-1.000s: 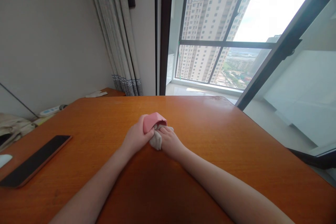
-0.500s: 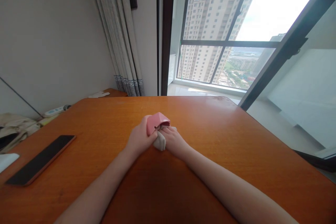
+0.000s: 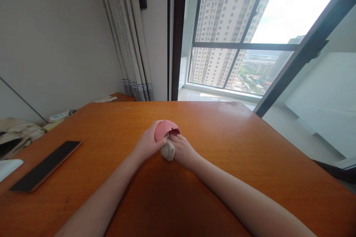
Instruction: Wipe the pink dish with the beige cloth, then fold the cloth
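Note:
My left hand (image 3: 145, 143) is closed around a pink, hollow, cup-like object (image 3: 164, 129) with a notch in its rim. Its open side faces right, towards my other hand. A crumpled greyish-white cloth (image 3: 167, 152) hangs below the opening, between the two hands. My right hand (image 3: 185, 152) presses that cloth at the rim, its fingertips partly hidden by the pink object and the cloth. Both hands are low over the middle of the wooden table (image 3: 222, 133).
To the left on the table lies a long, flat black panel with a reddish edge (image 3: 47, 166). A white object (image 3: 9, 168) shows at the left border. Beyond the table's left edge are a white power strip (image 3: 59, 116) and piled fabric (image 3: 22, 131). A window stands behind.
The pink object has turned in my left hand, so its notch now sits higher and further right. The cloth has shifted slightly left, and the right fingers have moved closer under the rim.

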Demonstrator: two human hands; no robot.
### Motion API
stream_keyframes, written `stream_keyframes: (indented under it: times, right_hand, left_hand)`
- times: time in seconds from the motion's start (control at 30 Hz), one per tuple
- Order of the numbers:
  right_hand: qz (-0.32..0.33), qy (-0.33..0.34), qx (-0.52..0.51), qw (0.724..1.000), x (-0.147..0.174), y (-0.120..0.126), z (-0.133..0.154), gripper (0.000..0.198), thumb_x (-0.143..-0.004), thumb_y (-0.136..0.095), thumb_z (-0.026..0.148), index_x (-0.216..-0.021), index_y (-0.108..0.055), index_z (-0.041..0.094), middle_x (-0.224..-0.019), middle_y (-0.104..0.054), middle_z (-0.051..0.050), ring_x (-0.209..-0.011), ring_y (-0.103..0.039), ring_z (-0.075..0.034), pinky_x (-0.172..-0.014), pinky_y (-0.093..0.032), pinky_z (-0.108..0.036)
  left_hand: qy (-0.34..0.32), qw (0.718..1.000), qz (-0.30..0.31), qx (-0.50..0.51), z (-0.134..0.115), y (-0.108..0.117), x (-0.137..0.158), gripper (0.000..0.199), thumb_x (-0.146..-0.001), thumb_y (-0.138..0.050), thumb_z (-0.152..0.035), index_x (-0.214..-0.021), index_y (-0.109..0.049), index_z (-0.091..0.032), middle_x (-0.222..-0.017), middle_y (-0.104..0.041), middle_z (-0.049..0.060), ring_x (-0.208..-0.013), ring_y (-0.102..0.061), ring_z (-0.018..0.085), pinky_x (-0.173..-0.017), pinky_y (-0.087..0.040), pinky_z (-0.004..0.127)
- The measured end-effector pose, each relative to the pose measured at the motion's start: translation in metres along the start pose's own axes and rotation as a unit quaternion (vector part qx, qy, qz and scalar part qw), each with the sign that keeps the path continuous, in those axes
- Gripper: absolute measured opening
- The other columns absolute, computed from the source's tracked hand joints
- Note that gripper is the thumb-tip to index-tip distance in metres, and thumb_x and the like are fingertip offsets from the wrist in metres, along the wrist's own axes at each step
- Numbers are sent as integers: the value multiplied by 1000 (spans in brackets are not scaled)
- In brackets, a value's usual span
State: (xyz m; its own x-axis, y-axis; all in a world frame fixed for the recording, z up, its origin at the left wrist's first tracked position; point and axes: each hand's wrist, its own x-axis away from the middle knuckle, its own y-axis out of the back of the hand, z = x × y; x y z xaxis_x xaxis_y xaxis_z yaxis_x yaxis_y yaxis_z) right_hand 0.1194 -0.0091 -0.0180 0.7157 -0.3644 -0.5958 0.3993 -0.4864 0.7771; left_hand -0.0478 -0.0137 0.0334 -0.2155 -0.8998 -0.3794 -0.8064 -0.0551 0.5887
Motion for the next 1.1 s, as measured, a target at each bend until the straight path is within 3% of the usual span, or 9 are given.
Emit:
stream_keyframes:
  times: [0.17, 0.23, 0.37, 0.57, 0.8, 0.93, 1.1]
  right_hand:
    - [-18, -57, -6, 998, 4, 0, -3, 13, -85, -49, 14, -77, -59, 16, -76, -60, -7, -75, -46, -19, -64, -33, -33]
    - [-35, -76, -22, 996, 4, 2, -3, 16, -85, -48, 15, -73, -58, 17, -72, -59, -6, -72, -45, -18, -64, -31, -33]
    - [-6, -53, -24, 998, 2, 3, -1, 14, -83, -51, 13, -72, -60, 17, -73, -61, -6, -71, -45, -18, -65, -31, -34]
    - [9, -79, -3, 997, 5, 0, -5, 11, -83, -54, 15, -92, -62, 15, -90, -63, -8, -86, -47, -22, -73, -35, -35]
    - [-14, -30, -40, 999, 6, -4, 1, 14, -84, -48, 14, -76, -60, 17, -77, -61, -7, -76, -46, -19, -67, -34, -34]
    - [-8, -28, -67, 997, 4, 2, -1, 11, -86, -49, 16, -82, -60, 16, -84, -62, -7, -81, -48, -19, -72, -36, -34]
    - [77, -27, -14, 997, 1, 14, -2, 8, -85, -53, 17, -91, -59, 18, -86, -62, -7, -85, -47, -21, -73, -35, -35]
  left_hand:
    - [36, 984, -82, 153, 5, -29, 6, 67, -72, -59, -35, -131, -30, -19, -127, -50, 12, -112, -53, 23, -95, -41, 37]
    - [41, 976, -106, 184, 6, -40, 8, 64, -74, -57, -34, -129, -31, -18, -128, -49, 13, -114, -51, 22, -97, -40, 37]
    - [40, 987, -99, 119, 10, -35, 4, 45, -76, -53, -32, -117, -46, -16, -116, -57, 9, -108, -54, 22, -97, -40, 38]
    - [27, 999, -15, -16, 8, -12, 0, 52, -69, -60, -32, -119, -50, -22, -112, -62, 6, -103, -57, 26, -91, -43, 39]
    - [53, 991, -101, 67, 7, -26, 6, 75, -74, -59, -40, -137, -25, -18, -120, -55, 11, -106, -56, 23, -94, -42, 39]
    - [5, 996, -69, 52, 10, -25, 4, 60, -75, -57, -36, -129, -39, -18, -129, -49, 10, -119, -47, 23, -103, -34, 38]
    - [41, 998, -45, 24, 20, -12, -3, 50, -74, -55, -34, -122, -50, -18, -125, -55, 9, -116, -50, 25, -103, -35, 40]
